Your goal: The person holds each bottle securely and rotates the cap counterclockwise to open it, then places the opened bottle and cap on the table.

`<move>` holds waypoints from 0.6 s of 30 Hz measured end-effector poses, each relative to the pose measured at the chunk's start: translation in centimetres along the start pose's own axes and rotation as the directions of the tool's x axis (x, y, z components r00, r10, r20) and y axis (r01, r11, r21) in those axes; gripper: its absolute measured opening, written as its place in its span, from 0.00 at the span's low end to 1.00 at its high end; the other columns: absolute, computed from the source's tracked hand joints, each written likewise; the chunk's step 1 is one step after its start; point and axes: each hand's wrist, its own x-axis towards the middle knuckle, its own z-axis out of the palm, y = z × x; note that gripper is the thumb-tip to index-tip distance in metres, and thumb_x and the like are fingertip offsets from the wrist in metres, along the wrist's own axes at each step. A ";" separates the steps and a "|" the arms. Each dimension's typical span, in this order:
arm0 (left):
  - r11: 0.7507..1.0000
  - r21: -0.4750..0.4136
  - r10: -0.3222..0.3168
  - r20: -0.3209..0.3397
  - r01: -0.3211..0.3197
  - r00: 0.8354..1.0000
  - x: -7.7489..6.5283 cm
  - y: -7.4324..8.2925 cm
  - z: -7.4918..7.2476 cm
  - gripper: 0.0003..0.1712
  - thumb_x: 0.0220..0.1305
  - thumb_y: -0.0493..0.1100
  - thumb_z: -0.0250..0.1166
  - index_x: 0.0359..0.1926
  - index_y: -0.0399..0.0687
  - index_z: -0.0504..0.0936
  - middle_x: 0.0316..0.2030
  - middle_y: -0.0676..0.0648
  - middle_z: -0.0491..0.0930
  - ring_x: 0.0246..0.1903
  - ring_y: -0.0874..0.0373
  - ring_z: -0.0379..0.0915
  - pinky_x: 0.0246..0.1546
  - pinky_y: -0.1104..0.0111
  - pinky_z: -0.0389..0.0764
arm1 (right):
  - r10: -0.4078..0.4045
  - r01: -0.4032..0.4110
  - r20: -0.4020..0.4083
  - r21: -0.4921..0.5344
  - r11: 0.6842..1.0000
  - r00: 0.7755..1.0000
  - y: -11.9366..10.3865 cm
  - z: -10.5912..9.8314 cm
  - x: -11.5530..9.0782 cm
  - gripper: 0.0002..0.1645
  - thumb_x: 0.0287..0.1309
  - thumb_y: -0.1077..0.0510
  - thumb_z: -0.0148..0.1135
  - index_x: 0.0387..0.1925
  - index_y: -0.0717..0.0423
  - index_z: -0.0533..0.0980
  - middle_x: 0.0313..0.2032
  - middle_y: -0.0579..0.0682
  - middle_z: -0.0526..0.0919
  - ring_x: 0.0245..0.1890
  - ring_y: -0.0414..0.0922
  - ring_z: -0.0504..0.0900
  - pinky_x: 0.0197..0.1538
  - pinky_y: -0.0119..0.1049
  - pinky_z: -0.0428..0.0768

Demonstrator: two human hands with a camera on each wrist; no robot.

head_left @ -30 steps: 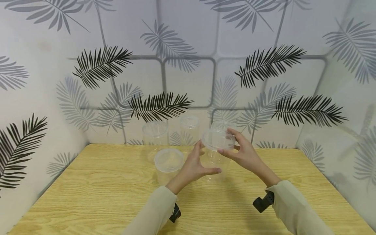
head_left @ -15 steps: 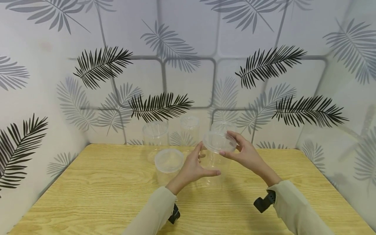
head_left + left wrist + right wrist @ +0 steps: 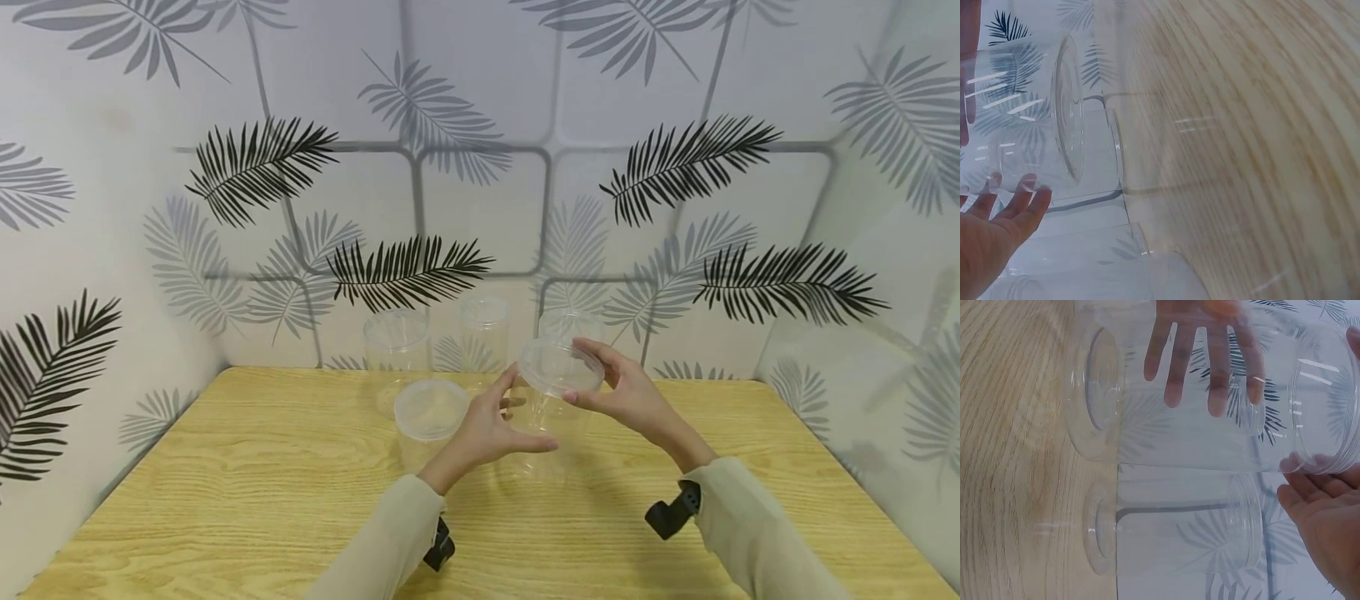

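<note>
In the head view, a clear plastic jar (image 3: 558, 371) stands upright between my hands. My right hand (image 3: 626, 392) holds it by the wide top rim, thumb on the near side and fingers behind. Its base appears raised off the table in the left wrist view. My left hand (image 3: 483, 429) is spread around the jar's left side, its thumb apart from the fingers. Through the clear wall in the right wrist view, the left fingers (image 3: 1216, 381) look straight. Whether they press on the plastic I cannot tell.
A frosted-lidded jar (image 3: 432, 412) stands just left of my left hand. Further clear jars are at the back: a wide one (image 3: 397, 333), a slim one (image 3: 484, 312) and one (image 3: 570, 321) partly behind the held jar. The wooden table (image 3: 262, 483) meets a leaf-patterned wall.
The held jar has come down slightly and nearer, with the right hand on its rim. My left hand has also lowered a little, its thumb shifting left. The other jars have stayed put.
</note>
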 end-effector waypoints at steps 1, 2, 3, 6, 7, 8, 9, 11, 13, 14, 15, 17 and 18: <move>1.000 -0.017 -0.001 0.015 0.001 1.000 0.0 0.0 -0.1 0.59 0.36 0.47 0.78 0.67 0.72 0.52 0.61 0.48 0.64 0.55 0.46 0.71 0.52 0.55 0.74 | -0.007 0.007 0.011 0.012 1.000 1.000 0.0 0.0 0.0 0.45 0.51 0.56 0.67 0.67 0.55 0.55 0.65 0.58 0.60 0.65 0.54 0.61 0.62 0.42 0.67; 0.999 -0.033 -0.003 0.031 0.004 1.000 -0.1 0.0 -0.2 0.59 0.37 0.46 0.78 0.67 0.73 0.51 0.61 0.49 0.64 0.55 0.46 0.71 0.52 0.56 0.74 | -0.013 0.012 0.024 0.029 1.000 1.000 -0.1 -0.1 0.0 0.45 0.51 0.56 0.66 0.67 0.55 0.55 0.65 0.57 0.60 0.65 0.54 0.61 0.61 0.36 0.69; 0.999 -0.049 -0.009 0.048 0.012 0.999 -0.1 0.0 -0.3 0.60 0.37 0.45 0.78 0.67 0.74 0.51 0.61 0.50 0.64 0.55 0.46 0.71 0.53 0.57 0.74 | -0.021 0.019 0.042 0.048 0.999 0.999 -0.1 -0.1 0.0 0.45 0.51 0.57 0.66 0.67 0.55 0.54 0.65 0.57 0.60 0.65 0.54 0.61 0.59 0.31 0.70; 0.996 -0.090 -0.019 0.096 0.027 0.995 -0.3 0.4 -0.6 0.60 0.38 0.41 0.77 0.67 0.73 0.51 0.63 0.52 0.64 0.56 0.45 0.70 0.53 0.58 0.74 | -0.055 0.043 0.115 0.105 0.994 0.992 -0.1 -0.5 0.0 0.45 0.52 0.59 0.65 0.68 0.56 0.53 0.66 0.57 0.58 0.64 0.54 0.61 0.54 0.21 0.70; 0.995 -0.098 -0.018 0.110 0.029 0.994 -0.4 0.7 -0.7 0.59 0.38 0.40 0.77 0.68 0.70 0.51 0.63 0.51 0.63 0.56 0.45 0.69 0.53 0.57 0.73 | -0.067 0.049 0.144 0.128 0.991 0.987 -0.1 -0.7 0.0 0.45 0.53 0.59 0.64 0.68 0.56 0.52 0.66 0.57 0.57 0.64 0.54 0.61 0.53 0.22 0.71; 0.994 -0.105 -0.018 0.122 0.031 0.992 -0.5 1.1 -0.9 0.59 0.39 0.40 0.77 0.69 0.67 0.51 0.63 0.50 0.63 0.56 0.45 0.69 0.54 0.57 0.73 | -0.075 0.048 0.173 0.155 0.987 0.982 -0.1 -0.9 0.1 0.45 0.54 0.60 0.63 0.68 0.55 0.51 0.67 0.57 0.55 0.63 0.54 0.60 0.52 0.24 0.73; 0.993 -0.114 -0.016 0.133 0.031 0.991 -0.5 1.5 -1.0 0.59 0.39 0.39 0.76 0.69 0.65 0.52 0.64 0.49 0.62 0.57 0.44 0.69 0.54 0.57 0.73 | -0.085 0.049 0.202 0.177 0.983 0.976 -0.1 -1.1 0.2 0.45 0.55 0.61 0.62 0.69 0.55 0.50 0.67 0.57 0.54 0.63 0.54 0.60 0.52 0.26 0.74; 0.991 -0.129 -0.009 0.152 0.028 0.988 -0.6 2.0 -1.2 0.58 0.40 0.38 0.76 0.69 0.60 0.52 0.64 0.47 0.61 0.57 0.43 0.68 0.55 0.55 0.72 | -0.094 0.035 0.254 0.226 0.973 0.963 0.0 -1.5 0.3 0.45 0.56 0.62 0.60 0.69 0.55 0.48 0.68 0.57 0.51 0.63 0.54 0.59 0.50 0.31 0.76; 0.991 -0.135 0.001 0.162 0.021 0.987 -0.7 2.3 -1.3 0.57 0.40 0.38 0.76 0.69 0.60 0.52 0.64 0.46 0.61 0.57 0.44 0.68 0.55 0.54 0.72 | -0.094 0.014 0.293 0.263 0.965 0.952 0.2 -1.7 0.4 0.45 0.57 0.63 0.59 0.70 0.55 0.46 0.68 0.58 0.48 0.62 0.52 0.60 0.50 0.34 0.76; 0.990 -0.136 -0.001 0.162 0.023 0.987 -0.6 2.1 -1.2 0.57 0.40 0.39 0.76 0.69 0.62 0.52 0.64 0.47 0.61 0.57 0.44 0.67 0.55 0.53 0.71 | -0.092 0.005 0.306 0.273 0.962 0.948 0.2 -1.8 0.4 0.45 0.57 0.63 0.59 0.70 0.55 0.45 0.68 0.58 0.47 0.62 0.51 0.61 0.50 0.35 0.76; 0.991 -0.134 -0.005 0.159 0.027 0.987 -0.6 1.8 -1.2 0.57 0.40 0.39 0.76 0.68 0.65 0.52 0.64 0.48 0.61 0.58 0.45 0.67 0.55 0.53 0.71 | -0.088 -0.001 0.313 0.274 0.962 0.946 0.2 -1.9 0.4 0.46 0.57 0.63 0.59 0.70 0.55 0.44 0.69 0.58 0.46 0.61 0.49 0.62 0.51 0.35 0.76; 0.991 -0.129 -0.013 0.150 0.032 0.989 -0.4 1.2 -1.0 0.57 0.40 0.40 0.76 0.67 0.70 0.53 0.63 0.50 0.62 0.58 0.47 0.67 0.56 0.54 0.70 | -0.075 -0.015 0.314 0.276 0.961 0.946 0.3 -1.8 0.4 0.47 0.57 0.62 0.59 0.70 0.54 0.43 0.68 0.58 0.46 0.60 0.47 0.63 0.52 0.35 0.76; 0.991 -0.127 -0.015 0.142 0.033 0.990 -0.4 0.9 -0.9 0.56 0.40 0.41 0.76 0.66 0.72 0.53 0.63 0.51 0.62 0.58 0.47 0.68 0.56 0.54 0.70 | -0.068 -0.019 0.308 0.271 0.962 0.949 0.3 -1.8 0.3 0.47 0.57 0.62 0.59 0.70 0.53 0.43 0.68 0.58 0.47 0.60 0.48 0.63 0.52 0.35 0.75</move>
